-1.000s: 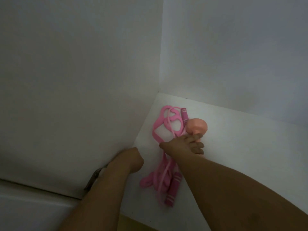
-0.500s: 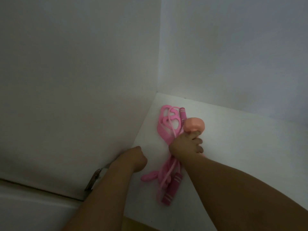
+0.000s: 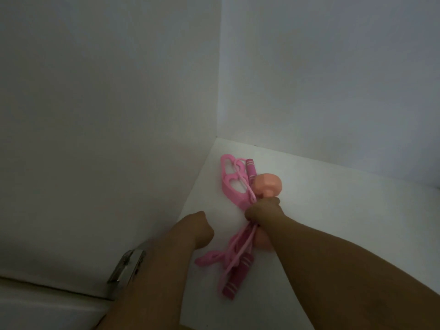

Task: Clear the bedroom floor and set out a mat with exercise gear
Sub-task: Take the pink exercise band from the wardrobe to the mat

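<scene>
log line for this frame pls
phase: grab gear off shelf | right hand: grips dumbbell, pink rope | left hand: curled, holds nothing

the white shelf board (image 3: 333, 222) lies bare to the right of the pink bundle of skipping rope, strap and peach dumbbell (image 3: 240, 189), leaving open passage there. on the left, the white side wall (image 3: 107, 139) stands close to the bundle, with a narrow gap where the left hand (image 3: 202, 226) sits. the pale back wall (image 3: 333, 79) closes off the far side, and a shiny metal hinge (image 3: 127, 267) juts from the side wall near the front edge.
</scene>
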`<action>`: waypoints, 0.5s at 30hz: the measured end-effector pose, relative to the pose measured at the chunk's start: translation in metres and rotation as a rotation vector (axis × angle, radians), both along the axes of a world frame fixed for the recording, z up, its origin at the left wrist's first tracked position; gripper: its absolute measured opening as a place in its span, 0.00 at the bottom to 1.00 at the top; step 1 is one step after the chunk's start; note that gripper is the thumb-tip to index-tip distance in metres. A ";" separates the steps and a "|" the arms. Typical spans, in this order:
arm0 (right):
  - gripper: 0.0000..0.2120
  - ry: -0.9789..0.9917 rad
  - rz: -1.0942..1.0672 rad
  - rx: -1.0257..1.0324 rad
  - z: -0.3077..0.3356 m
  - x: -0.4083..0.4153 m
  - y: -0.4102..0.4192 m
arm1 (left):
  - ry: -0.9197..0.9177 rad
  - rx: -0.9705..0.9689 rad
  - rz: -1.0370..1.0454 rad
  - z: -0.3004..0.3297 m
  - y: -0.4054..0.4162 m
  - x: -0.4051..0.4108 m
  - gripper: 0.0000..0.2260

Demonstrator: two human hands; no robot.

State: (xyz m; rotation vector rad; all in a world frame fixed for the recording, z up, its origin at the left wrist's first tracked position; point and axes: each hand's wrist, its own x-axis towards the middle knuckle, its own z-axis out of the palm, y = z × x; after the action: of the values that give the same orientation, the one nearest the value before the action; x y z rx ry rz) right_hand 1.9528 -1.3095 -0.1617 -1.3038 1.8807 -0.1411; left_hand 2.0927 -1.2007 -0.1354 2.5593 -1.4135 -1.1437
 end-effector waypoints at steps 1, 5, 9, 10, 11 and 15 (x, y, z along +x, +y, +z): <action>0.30 -0.014 -0.012 0.009 0.000 0.000 0.000 | 0.002 -0.003 -0.001 -0.001 -0.001 -0.001 0.24; 0.20 0.001 -0.027 -0.030 -0.002 0.002 -0.004 | 0.006 0.002 -0.001 -0.008 -0.006 -0.002 0.24; 0.13 0.121 0.090 -0.108 -0.004 0.005 -0.002 | 0.009 -0.001 0.001 -0.013 -0.013 0.002 0.24; 0.13 0.139 0.113 -0.131 -0.005 0.005 -0.001 | 0.006 -0.007 -0.001 -0.013 -0.014 0.002 0.24; 0.13 0.149 0.122 -0.141 -0.006 0.006 -0.001 | 0.000 -0.015 -0.004 -0.012 -0.016 0.002 0.24; 0.14 0.160 0.137 -0.135 -0.010 0.006 -0.007 | -0.048 -0.035 -0.009 -0.014 -0.017 0.007 0.24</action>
State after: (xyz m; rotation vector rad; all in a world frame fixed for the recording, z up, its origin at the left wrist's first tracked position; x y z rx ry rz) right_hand 1.9588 -1.3164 -0.1719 -1.5718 1.9354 -0.0961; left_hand 2.0994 -1.2175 -0.1495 2.5765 -1.4419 -1.0565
